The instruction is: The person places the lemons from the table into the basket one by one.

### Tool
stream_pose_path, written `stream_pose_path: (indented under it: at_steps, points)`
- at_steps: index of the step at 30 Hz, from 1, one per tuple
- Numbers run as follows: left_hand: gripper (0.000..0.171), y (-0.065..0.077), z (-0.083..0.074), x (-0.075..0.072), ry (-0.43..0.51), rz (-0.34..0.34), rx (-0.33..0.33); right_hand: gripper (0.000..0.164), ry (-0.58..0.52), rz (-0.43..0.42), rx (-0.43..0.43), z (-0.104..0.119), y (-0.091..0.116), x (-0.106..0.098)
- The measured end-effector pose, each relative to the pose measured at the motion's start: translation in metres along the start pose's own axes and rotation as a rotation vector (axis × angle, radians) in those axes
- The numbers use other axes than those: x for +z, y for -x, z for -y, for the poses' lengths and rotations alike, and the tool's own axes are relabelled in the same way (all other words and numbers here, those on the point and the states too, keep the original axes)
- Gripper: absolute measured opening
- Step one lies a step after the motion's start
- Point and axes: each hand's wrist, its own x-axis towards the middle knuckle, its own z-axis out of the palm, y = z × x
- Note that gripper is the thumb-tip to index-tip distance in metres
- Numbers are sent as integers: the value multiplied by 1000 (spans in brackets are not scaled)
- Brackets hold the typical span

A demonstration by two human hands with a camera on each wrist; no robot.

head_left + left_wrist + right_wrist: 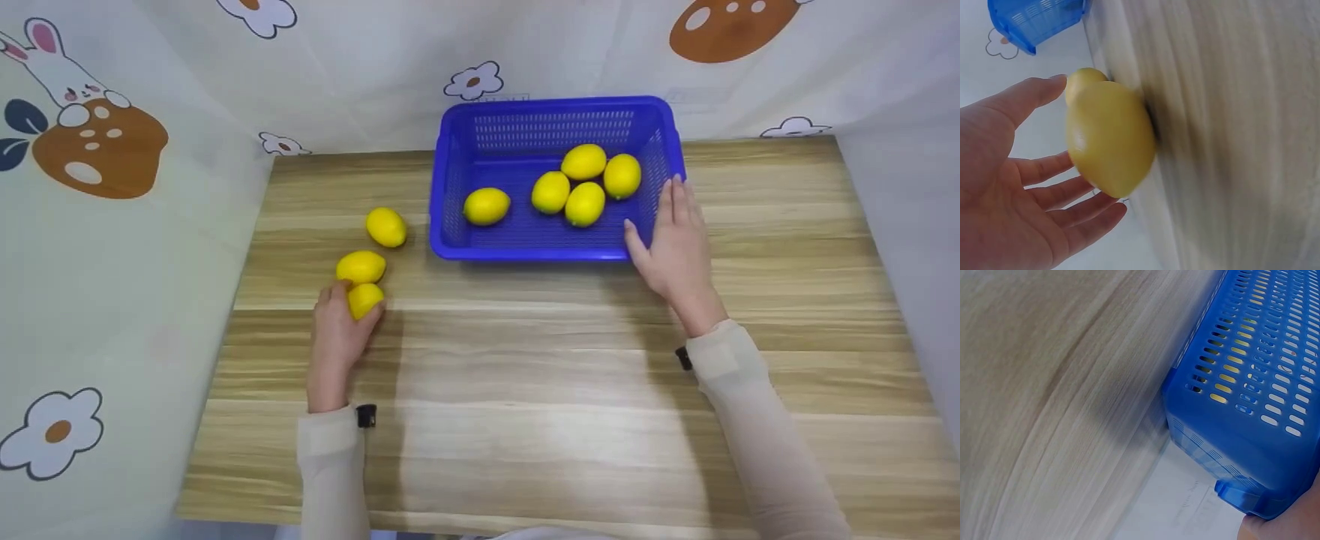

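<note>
My left hand [339,330] is at the nearest of three yellow lemons on the table, its thumb and fingers spread around this lemon [366,300]. In the left wrist view the fingers look loosely extended behind the lemon [1111,140], with no firm grip visible. A second lemon [361,267] lies just beyond it, and a third lemon [386,227] sits farther back. My right hand [681,251] rests on the front right corner of a blue plastic basket [525,253], fingers straight along the right rim and thumb over the front. Several lemons [585,204] lie inside the basket.
The wooden table [540,390] meets a patterned cloth [360,75] at the back and on the left side. The basket stands near the back edge, with perforated side walls [1241,354].
</note>
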Motion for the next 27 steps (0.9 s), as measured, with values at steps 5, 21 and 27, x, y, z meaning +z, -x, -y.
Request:
stream_pose_path:
  at_steps: [5, 21, 27]
  points:
    - [68, -3, 6, 4, 17, 42, -54, 83, -2, 19, 11, 1, 0, -1]
    - [74, -10, 11, 17, 2, -4, -38, 83, 8, 27, 23, 2, 1, -3]
    - [72, -13, 10, 18, -16, -5, -32, 83, -4, 29, 29, 3, 1, -3]
